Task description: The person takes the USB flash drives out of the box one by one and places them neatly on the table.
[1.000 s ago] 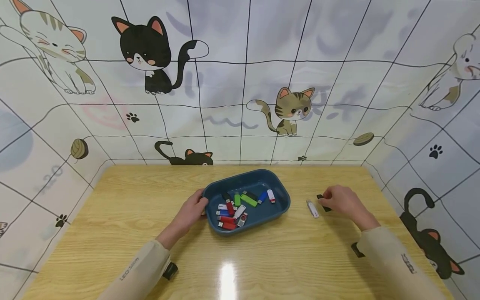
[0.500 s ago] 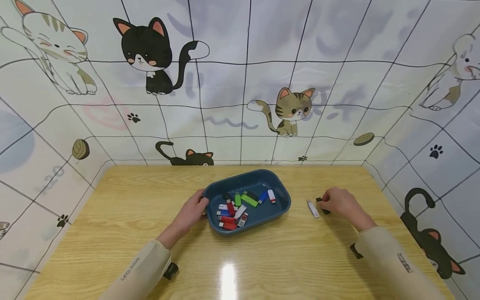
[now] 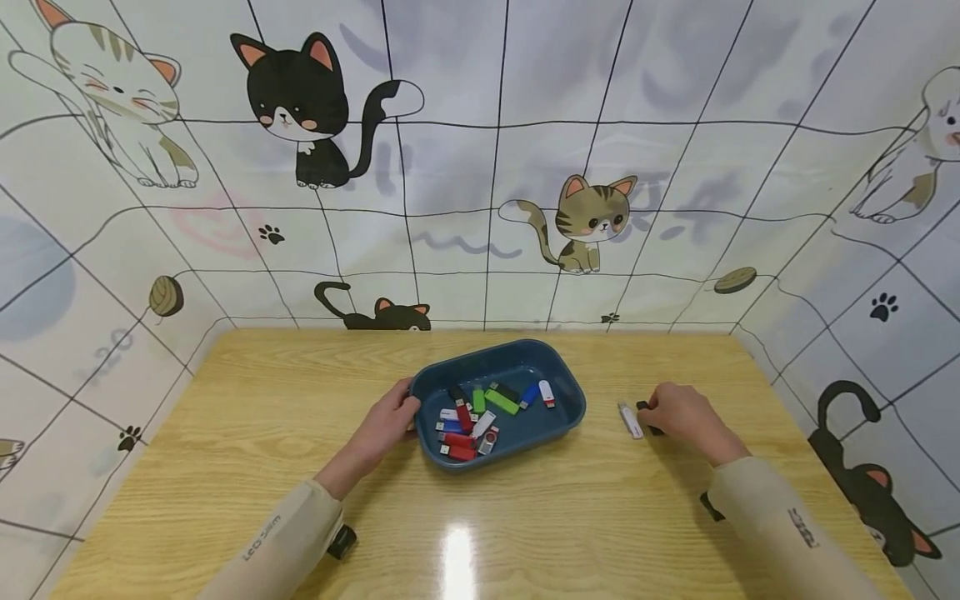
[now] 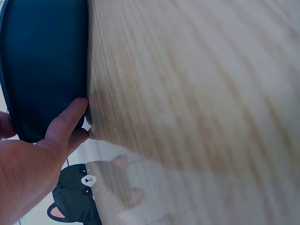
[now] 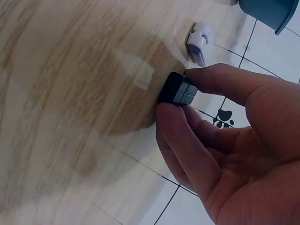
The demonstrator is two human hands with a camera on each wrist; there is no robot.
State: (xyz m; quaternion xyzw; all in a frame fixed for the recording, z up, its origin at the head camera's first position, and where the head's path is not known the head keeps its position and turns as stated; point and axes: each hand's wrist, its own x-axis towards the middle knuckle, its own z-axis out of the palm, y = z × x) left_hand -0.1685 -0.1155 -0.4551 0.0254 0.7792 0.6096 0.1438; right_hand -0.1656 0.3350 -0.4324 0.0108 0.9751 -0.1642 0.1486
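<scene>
At the left end of a dark blue plastic tray (image 3: 540, 429), my left hand (image 3: 386, 417) grips the wall, thumb near the rim. The left wrist view shows that hand (image 4: 42, 154) with its fingers against the tray's outer side (image 4: 44, 65). Inside the tray lie several USB sticks, among them a green one (image 3: 502, 401) and a red one (image 3: 458, 453). To the right, my right hand (image 3: 686, 421) pinches a black USB stick (image 5: 177, 89) between thumb and fingers, low at the tabletop. A white USB stick (image 3: 630, 420) lies just left of it.
The wooden table (image 3: 300, 367) meets a cat-patterned backdrop (image 3: 450, 167) at its back and sides. Dark wrist devices show below both sleeves, one at the left wrist (image 3: 342, 542) and one at the right wrist (image 3: 712, 506).
My right hand has come slightly nearer with the black USB stick, still beside the white one. The head view has shifted a little. My left hand stays on the tray.
</scene>
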